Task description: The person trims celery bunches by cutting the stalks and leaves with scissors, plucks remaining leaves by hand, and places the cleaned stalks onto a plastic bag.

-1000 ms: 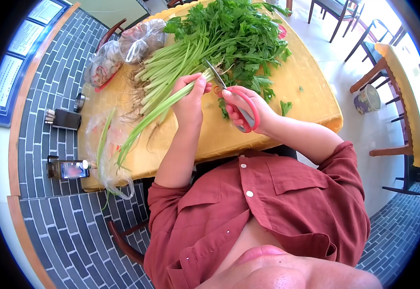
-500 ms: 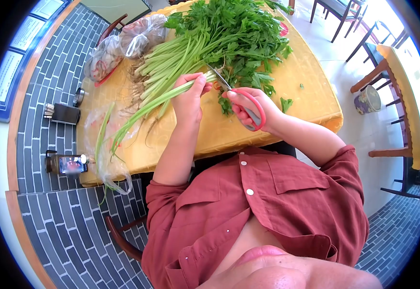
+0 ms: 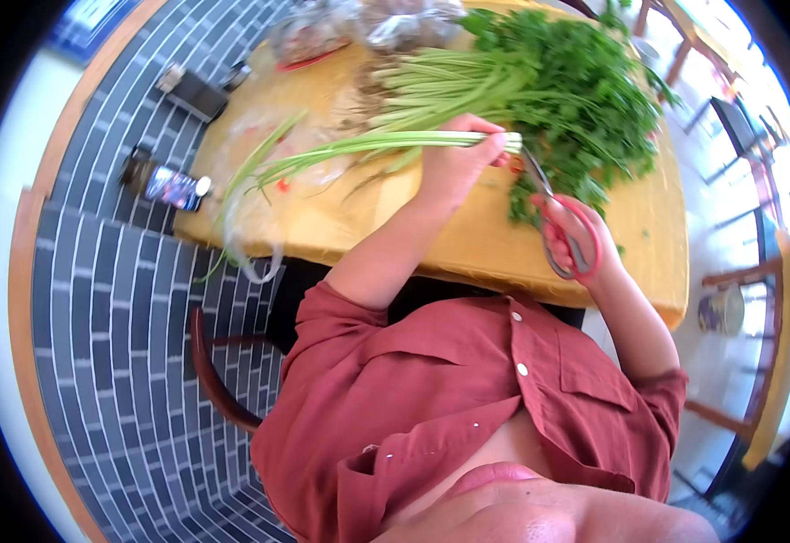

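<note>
Pinched in my left hand is a thin bunch of green stalks, its pale cut end pointing right and its other end reaching left over a plastic bag. Red-handled scissors are gripped in my right hand, their blades angled up beside the pale end. Behind both hands lies a large heap of leafy celery, with pale stalks and roots to the left and dark green leaves to the right.
The yellow-covered table holds filled plastic bags at the back and a thin clear bag at the left edge. A lit phone and a dark holder stand at the left. A bin is on the floor at right.
The view has turned, so the table appears shifted right. The held stalks now lie nearly level instead of slanting down left, and their pale end shows more clearly beside the scissor blades.
</note>
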Tool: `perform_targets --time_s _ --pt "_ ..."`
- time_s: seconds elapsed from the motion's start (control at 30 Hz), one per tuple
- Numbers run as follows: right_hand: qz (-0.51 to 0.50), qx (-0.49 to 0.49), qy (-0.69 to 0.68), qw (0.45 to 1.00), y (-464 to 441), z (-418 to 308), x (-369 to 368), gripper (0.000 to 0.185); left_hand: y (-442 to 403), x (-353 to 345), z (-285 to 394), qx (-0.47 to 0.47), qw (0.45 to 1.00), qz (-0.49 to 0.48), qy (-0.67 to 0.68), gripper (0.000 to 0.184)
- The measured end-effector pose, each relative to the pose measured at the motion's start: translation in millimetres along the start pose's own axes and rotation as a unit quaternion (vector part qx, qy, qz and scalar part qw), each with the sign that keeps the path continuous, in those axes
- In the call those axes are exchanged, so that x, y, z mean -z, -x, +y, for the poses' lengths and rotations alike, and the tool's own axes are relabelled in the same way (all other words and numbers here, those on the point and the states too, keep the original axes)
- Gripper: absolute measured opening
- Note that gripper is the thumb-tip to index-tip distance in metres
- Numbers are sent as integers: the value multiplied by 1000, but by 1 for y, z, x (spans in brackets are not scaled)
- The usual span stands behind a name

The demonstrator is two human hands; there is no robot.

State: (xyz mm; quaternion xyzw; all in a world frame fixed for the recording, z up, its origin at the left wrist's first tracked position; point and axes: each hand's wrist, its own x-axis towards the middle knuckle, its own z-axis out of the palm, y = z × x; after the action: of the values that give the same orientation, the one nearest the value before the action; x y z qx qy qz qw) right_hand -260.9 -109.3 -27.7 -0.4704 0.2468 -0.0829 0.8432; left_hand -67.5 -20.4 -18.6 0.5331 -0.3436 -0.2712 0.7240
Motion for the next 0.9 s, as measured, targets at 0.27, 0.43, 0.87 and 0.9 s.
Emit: perform_targets --time_s 0.27,0.43,0.87,0.9 --pt "-23 -29 56 998 6 -8 8 40 -22 94 111 -155 971 178 -41 10" --pt "-29 -40 38 998 3 -5 5 40 -64 230 102 -140 914 325 201 13" --pt "-47 -9 90 995 17 -16 1 37 -93 343 -24 49 829 445 336 17" --pt "-44 -8 91 995 18 -16 1 37 -91 338 -20 63 824 445 345 18"
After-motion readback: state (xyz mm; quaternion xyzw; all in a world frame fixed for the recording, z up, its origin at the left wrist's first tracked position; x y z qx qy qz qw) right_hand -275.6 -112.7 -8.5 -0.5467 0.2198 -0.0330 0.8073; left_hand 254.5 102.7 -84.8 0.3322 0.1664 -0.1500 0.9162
